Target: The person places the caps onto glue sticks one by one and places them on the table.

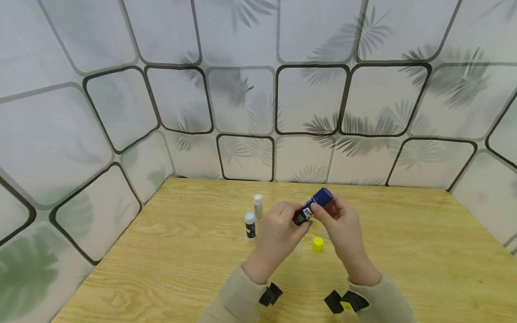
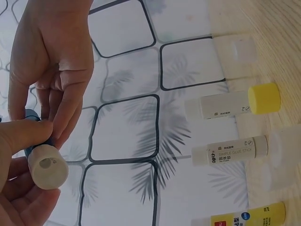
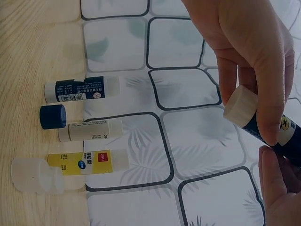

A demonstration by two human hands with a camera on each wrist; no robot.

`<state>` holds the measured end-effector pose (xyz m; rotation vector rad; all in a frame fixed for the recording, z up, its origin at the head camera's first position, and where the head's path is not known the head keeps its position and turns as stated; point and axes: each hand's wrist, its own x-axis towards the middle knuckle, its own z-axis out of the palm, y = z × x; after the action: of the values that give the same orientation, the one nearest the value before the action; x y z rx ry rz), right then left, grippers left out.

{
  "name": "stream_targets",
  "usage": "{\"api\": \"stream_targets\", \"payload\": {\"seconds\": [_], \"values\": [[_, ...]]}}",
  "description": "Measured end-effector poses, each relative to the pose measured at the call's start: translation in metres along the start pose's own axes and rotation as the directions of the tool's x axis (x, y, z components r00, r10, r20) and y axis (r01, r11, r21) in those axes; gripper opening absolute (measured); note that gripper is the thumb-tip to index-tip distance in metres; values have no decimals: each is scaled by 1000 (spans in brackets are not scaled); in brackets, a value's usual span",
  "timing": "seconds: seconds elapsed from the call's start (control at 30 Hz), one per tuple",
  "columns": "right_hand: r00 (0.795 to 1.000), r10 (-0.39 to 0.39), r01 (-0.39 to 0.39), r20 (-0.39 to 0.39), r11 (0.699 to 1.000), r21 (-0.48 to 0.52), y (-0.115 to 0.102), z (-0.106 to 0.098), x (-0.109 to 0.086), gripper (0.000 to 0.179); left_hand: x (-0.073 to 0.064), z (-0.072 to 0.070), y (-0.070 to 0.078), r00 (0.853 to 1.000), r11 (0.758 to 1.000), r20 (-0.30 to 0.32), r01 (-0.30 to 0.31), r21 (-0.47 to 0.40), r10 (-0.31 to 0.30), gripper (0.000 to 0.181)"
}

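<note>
A dark blue glue stick (image 1: 303, 215) is held slantwise above the table by both hands. My left hand (image 1: 278, 233) grips its lower end, where the white base (image 2: 48, 167) shows in the left wrist view. At the upper end, by the blue cap (image 1: 323, 196), my right hand (image 1: 345, 229) pinches it between thumb and fingers. Left of the hands stand a white glue stick (image 1: 258, 206) and another blue glue stick (image 1: 250, 226), both uncapped. A yellow glue stick (image 3: 80, 162) shows in the right wrist view; in the head view the hands hide it.
A yellow cap (image 1: 317, 244) sits on the wooden table (image 1: 161, 269) between the forearms. Loose caps, one blue (image 3: 52, 117) and one translucent (image 3: 30, 175), lie before the sticks. A patterned curtain (image 1: 242, 103) encloses the table's back and sides.
</note>
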<state>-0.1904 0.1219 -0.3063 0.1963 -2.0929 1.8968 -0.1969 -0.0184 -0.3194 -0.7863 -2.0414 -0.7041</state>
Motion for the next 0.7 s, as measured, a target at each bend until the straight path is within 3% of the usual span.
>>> {"api": "stream_targets", "payload": {"seconds": [0.33, 0.53, 0.7], "values": [[1000, -1, 0, 15, 1000, 6, 2, -5, 2, 30, -1, 0, 0, 999, 1000, 37, -2, 9, 1, 31], [999, -16, 15, -44, 999, -28, 4, -14, 9, 27, 0, 0, -2, 999, 998, 49, 10, 60, -13, 31], [992, -75, 71, -103, 996, -45, 17, -31, 21, 31, 1, -1, -2, 999, 995, 50, -2, 98, -3, 29]]}}
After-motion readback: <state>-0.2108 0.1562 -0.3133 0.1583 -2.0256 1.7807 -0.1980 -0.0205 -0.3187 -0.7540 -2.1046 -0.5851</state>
